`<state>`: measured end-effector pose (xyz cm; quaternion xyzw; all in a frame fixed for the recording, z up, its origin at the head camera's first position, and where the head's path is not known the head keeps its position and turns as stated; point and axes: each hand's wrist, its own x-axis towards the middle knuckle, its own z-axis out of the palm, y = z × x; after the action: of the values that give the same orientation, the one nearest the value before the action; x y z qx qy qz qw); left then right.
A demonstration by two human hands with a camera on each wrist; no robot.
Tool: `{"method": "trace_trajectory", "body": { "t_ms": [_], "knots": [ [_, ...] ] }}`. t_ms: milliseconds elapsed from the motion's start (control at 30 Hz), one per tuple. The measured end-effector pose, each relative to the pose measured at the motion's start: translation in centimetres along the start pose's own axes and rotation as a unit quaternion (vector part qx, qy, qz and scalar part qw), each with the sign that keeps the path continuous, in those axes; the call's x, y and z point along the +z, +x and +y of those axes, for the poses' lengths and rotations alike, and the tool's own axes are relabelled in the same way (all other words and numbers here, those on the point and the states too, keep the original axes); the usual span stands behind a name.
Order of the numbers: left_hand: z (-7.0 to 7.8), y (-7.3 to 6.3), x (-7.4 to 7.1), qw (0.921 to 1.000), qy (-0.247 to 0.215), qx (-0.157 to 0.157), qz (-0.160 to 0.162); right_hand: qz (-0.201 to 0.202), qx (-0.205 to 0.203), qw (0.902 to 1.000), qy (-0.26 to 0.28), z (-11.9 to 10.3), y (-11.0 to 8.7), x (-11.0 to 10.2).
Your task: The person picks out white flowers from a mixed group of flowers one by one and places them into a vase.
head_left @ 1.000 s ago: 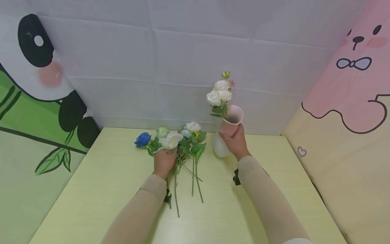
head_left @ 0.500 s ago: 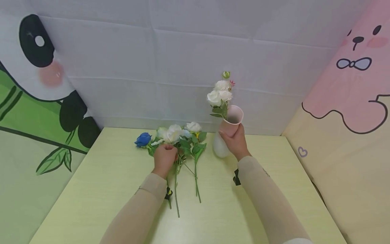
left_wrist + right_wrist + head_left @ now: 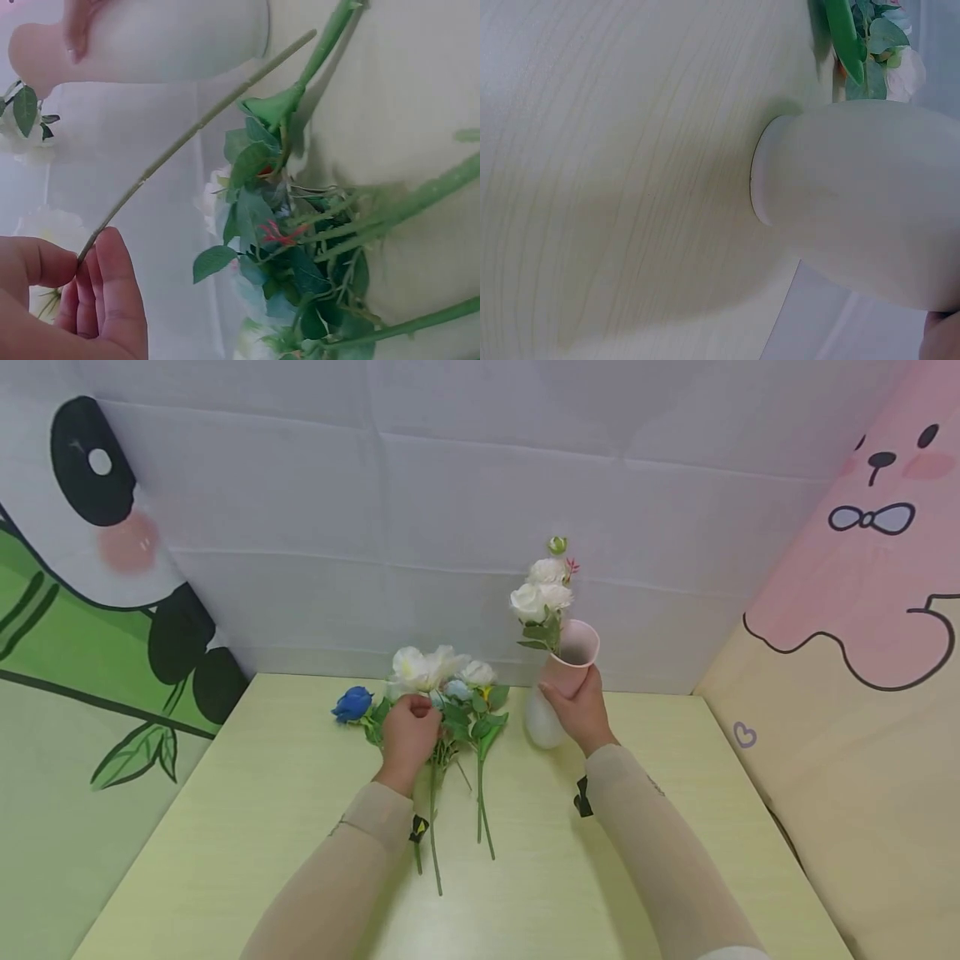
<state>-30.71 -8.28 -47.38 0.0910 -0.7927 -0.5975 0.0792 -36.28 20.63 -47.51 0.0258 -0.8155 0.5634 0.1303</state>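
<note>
My left hand (image 3: 408,739) pinches the thin stem (image 3: 187,135) of a white flower (image 3: 411,668) between thumb and fingers. Its bloom is raised slightly above the other flowers lying on the table. In the left wrist view the bare stem end points toward the vase. My right hand (image 3: 587,714) grips the neck of a pink-and-white vase (image 3: 543,720), whose mouth faces up and slightly toward me. White roses (image 3: 529,602) with a green bud stand in the vase, leaning on the left side of its rim. In the right wrist view the vase's base meets the table.
A blue rose (image 3: 352,703) lies at the left of the flower pile. Another white bloom (image 3: 477,673), a pale blue flower (image 3: 456,689) and green leaves (image 3: 491,727) lie between the hands, stems toward me. A pale curtain (image 3: 480,527) hangs behind the table (image 3: 600,885).
My left hand has moved up and slightly away from me, lifting the white flower off the pile. Stems beside it have shifted a little. The right hand and vase have stayed put.
</note>
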Motion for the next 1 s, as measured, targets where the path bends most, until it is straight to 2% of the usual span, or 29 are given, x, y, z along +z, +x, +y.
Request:
{"method": "trace_trajectory", "body": {
  "t_ms": [433,633,800,1000],
  "knots": [
    [1.9,-1.0,0.0,0.9994,-0.017,0.029,-0.01,0.003,0.005,1.0,-0.006,0.1,0.0,0.0],
    [2.5,-1.6,0.4,0.9977,-0.023,0.058,-0.026,0.004,0.008,0.9999,-0.007,0.0,0.0,0.0],
    [2.7,-2.0,0.9,0.9957,0.002,0.087,-0.032,0.002,0.005,1.0,-0.004,-0.1,-0.1,0.0],
    [3.6,-2.6,1.3,0.9938,0.022,0.102,-0.037,0.003,0.005,1.0,-0.008,-0.1,-0.1,0.0]
  ]
}}
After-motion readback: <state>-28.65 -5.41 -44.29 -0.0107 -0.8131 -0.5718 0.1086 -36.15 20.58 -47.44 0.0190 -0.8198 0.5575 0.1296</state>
